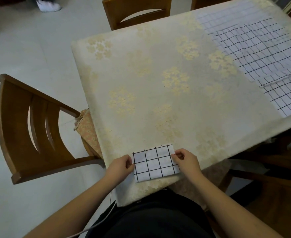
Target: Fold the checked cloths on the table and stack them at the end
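A small folded checked cloth (154, 163), white with black grid lines, lies flat near the table's front edge. My left hand (121, 164) pinches its left edge and my right hand (186, 159) pinches its right edge. Several unfolded checked cloths (254, 48) lie spread and overlapping at the far right of the table, one of them (285, 98) reaching the right front edge.
The table (158, 83) wears a cream cloth with gold flowers. A wooden chair (34, 127) stands at the left with a patterned cushion. Another chair (137, 12) is at the far side. A shoe (47, 5) shows on the floor.
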Demonstrator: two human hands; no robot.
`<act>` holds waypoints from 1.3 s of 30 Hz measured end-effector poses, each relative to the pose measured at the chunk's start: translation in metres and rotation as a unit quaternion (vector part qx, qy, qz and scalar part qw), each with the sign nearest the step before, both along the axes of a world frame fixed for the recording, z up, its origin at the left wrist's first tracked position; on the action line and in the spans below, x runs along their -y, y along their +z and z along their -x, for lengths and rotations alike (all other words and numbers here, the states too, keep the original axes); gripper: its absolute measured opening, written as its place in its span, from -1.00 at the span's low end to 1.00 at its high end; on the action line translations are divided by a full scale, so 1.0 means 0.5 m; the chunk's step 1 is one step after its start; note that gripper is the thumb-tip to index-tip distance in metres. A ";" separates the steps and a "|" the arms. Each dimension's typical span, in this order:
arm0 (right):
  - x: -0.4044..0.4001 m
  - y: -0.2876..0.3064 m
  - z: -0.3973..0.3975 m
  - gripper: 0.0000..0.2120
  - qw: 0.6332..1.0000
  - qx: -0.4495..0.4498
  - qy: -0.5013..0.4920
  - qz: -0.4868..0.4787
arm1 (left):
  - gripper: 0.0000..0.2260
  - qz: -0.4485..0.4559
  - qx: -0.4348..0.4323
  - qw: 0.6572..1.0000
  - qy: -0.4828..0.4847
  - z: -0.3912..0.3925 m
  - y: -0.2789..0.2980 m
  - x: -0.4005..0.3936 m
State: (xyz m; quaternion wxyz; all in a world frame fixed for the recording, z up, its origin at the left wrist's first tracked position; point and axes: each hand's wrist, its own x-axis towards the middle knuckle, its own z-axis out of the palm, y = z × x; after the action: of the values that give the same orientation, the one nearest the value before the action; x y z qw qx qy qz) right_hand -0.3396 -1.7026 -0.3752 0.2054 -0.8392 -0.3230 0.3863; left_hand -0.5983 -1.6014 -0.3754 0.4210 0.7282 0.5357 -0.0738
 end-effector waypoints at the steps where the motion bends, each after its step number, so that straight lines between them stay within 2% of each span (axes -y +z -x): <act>1: 0.000 0.001 0.000 -0.81 1.000 0.008 0.002 -0.002 | -0.88 -0.010 -0.002 1.000 0.001 0.000 -0.001 0.003; 3: -0.001 0.006 0.000 -0.75 0.999 0.043 -0.007 -0.021 | -0.84 -0.050 -0.001 0.999 0.009 0.000 0.001 0.008; 5: -0.001 0.013 0.002 -0.70 0.994 0.093 -0.002 -0.051 | -0.85 -0.148 0.015 0.989 -0.015 -0.002 0.000 0.015; 8: -0.005 0.010 0.021 -0.62 0.978 0.150 0.105 -0.102 | -0.74 -0.322 0.052 0.936 -0.131 -0.011 -0.022 0.028; 10: -0.009 -0.002 0.053 -0.52 0.954 0.190 0.198 -0.120 | -0.61 -0.348 0.051 0.916 -0.193 -0.022 -0.042 0.040; 13: -0.012 -0.034 0.105 -0.48 0.920 0.223 0.306 -0.098 | -0.47 -0.303 -0.006 0.917 -0.260 -0.041 -0.061 0.057; 16: -0.013 -0.061 0.114 -0.44 0.911 0.211 0.351 -0.042 | -0.41 -0.241 -0.053 0.927 -0.281 -0.046 -0.069 0.064; 19: -0.005 -0.076 0.091 -0.37 0.892 0.235 0.387 -0.006 | -0.36 -0.217 -0.071 0.930 -0.288 -0.041 -0.071 0.062; 30: 0.000 -0.069 0.023 -0.30 0.884 0.258 0.387 0.047 | -0.10 -0.197 -0.136 0.933 -0.269 -0.001 -0.058 0.045; 34: -0.007 -0.061 0.015 -0.29 0.886 0.246 0.393 0.019 | -0.10 -0.181 -0.140 0.934 -0.276 -0.001 -0.047 0.040; 36: -0.019 -0.039 0.012 -0.29 0.892 0.228 0.391 0.011 | -0.19 -0.169 -0.122 0.939 -0.273 -0.005 -0.032 0.029; 39: -0.042 -0.001 0.005 -0.40 0.892 0.215 0.397 0.012 | -0.35 -0.127 -0.090 0.957 -0.246 -0.017 0.018 0.004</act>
State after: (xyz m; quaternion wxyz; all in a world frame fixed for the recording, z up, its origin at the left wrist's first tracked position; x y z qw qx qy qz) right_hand -0.3423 -1.6815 -0.3757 -0.0497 -0.7058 -0.6613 0.2492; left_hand -0.5896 -1.6031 -0.3665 0.2437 0.8753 0.3810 -0.1712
